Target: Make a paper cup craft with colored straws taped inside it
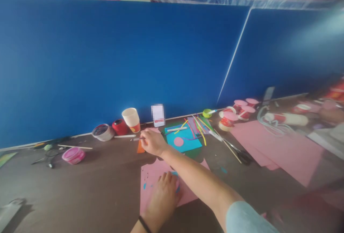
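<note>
My left hand (164,195), with a dark band at the wrist, lies over a pink paper sheet (148,197) marked with blue spots. Its fingers are bent over a small blue and pink piece, mostly hidden beneath them; whether it is gripped is unclear. Farther forward, my right hand (153,141) reaches across and pinches a thin, pen-like stick (137,139) pointing left. Under and beside that hand is orange paper (140,147). To its right lies a blue sheet (189,145) with a pink circle (178,141) on it.
A paper cup (131,120), a red spool (119,127), a white tub (103,132) and a pink tub (73,155) stand left. Coloured strips (204,136), scissors (243,156), pink-topped cups (228,118) and large pink sheets (285,150) lie right. A person's hand shows far right.
</note>
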### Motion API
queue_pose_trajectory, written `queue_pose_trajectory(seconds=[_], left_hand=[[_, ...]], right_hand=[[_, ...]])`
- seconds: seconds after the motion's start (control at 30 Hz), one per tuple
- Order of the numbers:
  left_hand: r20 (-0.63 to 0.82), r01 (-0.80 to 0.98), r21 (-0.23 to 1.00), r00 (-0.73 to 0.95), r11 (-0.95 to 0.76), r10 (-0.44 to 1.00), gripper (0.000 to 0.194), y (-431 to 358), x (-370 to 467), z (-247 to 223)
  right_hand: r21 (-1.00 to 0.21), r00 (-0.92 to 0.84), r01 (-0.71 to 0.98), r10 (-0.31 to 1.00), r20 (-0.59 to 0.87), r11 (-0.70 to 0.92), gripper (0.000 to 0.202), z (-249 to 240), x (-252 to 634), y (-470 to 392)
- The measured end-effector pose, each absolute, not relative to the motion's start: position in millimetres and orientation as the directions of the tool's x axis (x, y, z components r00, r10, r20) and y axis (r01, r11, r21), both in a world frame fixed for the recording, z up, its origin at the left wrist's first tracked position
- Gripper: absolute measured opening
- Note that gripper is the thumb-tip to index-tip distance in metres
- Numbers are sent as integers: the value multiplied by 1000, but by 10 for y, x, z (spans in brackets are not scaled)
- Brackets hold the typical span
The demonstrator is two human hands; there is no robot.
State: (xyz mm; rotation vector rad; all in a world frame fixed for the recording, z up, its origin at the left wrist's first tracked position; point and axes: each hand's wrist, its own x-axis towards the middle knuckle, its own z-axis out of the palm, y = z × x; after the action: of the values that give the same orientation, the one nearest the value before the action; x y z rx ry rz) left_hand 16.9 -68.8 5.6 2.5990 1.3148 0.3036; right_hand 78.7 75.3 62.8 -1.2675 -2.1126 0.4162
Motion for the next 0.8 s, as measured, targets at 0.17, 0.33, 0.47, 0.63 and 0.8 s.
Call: queue_pose_trajectory(seconds=[0.17, 0.33, 0.47, 0.63, 0.8], left_hand=[[179, 714, 441, 523, -544, 833, 12, -585, 120, 105], [261, 680, 536, 430, -500, 864, 17, -555, 180, 325], [117, 753, 499, 432, -429, 894, 23, -695, 309, 425], [4, 724, 591, 438, -355, 899, 28, -911, 338, 526], [-79, 685, 675, 436, -274, 896, 39, -995, 348, 762]], right_hand=[[-827, 20, 449, 921, 389, 339, 11, 578, 1495, 120], [-959, 105, 173, 964, 244, 224, 11, 475, 1854, -430], [-991, 14, 5, 991, 131, 131, 16, 498, 1847, -656], [-993, -65, -113, 997, 38, 31, 28, 451, 1776, -798], [-983, 67, -181, 996, -56, -43, 33, 343, 1707, -868]])
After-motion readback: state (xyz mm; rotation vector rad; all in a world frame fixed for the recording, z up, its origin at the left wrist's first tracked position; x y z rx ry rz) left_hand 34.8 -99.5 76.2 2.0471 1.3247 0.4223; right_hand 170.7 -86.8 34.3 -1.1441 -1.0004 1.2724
